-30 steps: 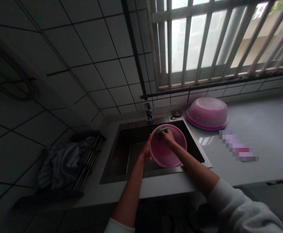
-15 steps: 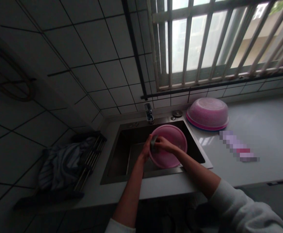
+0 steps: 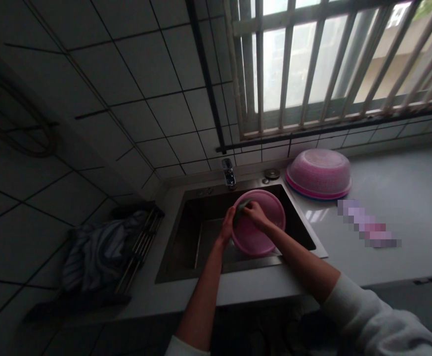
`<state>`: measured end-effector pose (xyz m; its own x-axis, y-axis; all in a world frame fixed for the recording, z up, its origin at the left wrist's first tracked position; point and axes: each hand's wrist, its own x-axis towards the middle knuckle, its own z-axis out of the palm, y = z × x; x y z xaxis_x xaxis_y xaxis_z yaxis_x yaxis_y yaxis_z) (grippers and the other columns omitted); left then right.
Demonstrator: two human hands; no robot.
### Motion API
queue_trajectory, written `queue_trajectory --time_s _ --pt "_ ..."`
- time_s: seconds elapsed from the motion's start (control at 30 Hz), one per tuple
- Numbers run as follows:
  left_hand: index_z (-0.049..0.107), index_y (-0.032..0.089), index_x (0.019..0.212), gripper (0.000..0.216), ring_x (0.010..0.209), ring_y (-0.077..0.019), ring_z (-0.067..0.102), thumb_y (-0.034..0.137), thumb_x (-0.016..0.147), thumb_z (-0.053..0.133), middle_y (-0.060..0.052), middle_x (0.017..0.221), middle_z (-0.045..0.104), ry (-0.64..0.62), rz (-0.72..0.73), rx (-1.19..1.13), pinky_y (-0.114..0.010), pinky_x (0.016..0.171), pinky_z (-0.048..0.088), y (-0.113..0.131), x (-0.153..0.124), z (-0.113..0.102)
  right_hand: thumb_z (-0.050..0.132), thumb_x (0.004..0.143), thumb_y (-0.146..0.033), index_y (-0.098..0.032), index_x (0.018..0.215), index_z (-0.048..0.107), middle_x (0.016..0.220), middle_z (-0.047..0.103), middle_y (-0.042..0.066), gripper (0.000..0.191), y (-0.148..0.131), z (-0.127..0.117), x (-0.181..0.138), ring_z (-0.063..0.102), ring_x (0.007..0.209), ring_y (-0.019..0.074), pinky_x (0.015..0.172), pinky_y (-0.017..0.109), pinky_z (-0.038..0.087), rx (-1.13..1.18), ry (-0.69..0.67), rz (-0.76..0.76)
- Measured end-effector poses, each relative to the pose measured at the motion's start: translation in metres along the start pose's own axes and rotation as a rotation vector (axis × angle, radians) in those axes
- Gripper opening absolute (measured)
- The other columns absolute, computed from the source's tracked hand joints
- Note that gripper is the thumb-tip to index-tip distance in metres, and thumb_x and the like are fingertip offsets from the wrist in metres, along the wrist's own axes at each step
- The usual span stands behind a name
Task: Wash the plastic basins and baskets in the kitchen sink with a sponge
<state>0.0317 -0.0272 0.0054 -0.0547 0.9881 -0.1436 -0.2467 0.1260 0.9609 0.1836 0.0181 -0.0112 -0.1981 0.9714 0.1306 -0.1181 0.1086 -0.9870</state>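
Observation:
A pink plastic basin [image 3: 262, 232] is tilted over the steel sink [image 3: 201, 237]. My left hand [image 3: 226, 226] grips its left rim. My right hand [image 3: 255, 215] is closed on a dark scrub pad [image 3: 240, 210] and presses it against the inside of the basin near the upper left rim. Both forearms reach in from the bottom of the view.
A tap [image 3: 229, 173] stands behind the sink. An upturned pink colander on a stacked basin [image 3: 319, 173] sits on the white counter [image 3: 405, 198] to the right. A rack with a crumpled cloth [image 3: 97, 249] stands left of the sink. A barred window [image 3: 330, 59] is above.
My right hand with the scrub pad slid from the basin's top rim down to the left rim, then back up a little. The left hand kept its grip.

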Motion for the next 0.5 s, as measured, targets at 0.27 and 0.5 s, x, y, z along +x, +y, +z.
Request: queue_trajectory --time_s 0.27,0.5 --pt "0.059 0.032 0.139 0.064 0.113 -0.0234 0.071 0.053 0.083 0.081 -0.004 0.126 0.074 -0.077 -0.069 -0.218 -0.040 0.103 0.054 0.011 -0.008 0.002 0.069 0.075 -0.034 -0.015 0.084 0.068 0.080 0.068 0.003 0.021 0.002 -0.008 -0.003 0.057 0.070 0.0149 0.065 0.025 0.046 -0.143 -0.416 0.043" --pt "0.074 0.017 0.123 0.057 0.127 -0.0328 0.068 0.061 0.087 0.075 -0.015 0.125 0.077 -0.112 -0.235 -0.222 -0.044 0.112 0.052 0.008 -0.006 0.004 0.070 0.074 -0.028 -0.014 0.081 0.069 0.076 0.068 0.003 0.016 0.002 0.009 -0.011 0.059 0.065 0.0150 0.060 0.024 0.046 -0.161 -0.458 0.022"
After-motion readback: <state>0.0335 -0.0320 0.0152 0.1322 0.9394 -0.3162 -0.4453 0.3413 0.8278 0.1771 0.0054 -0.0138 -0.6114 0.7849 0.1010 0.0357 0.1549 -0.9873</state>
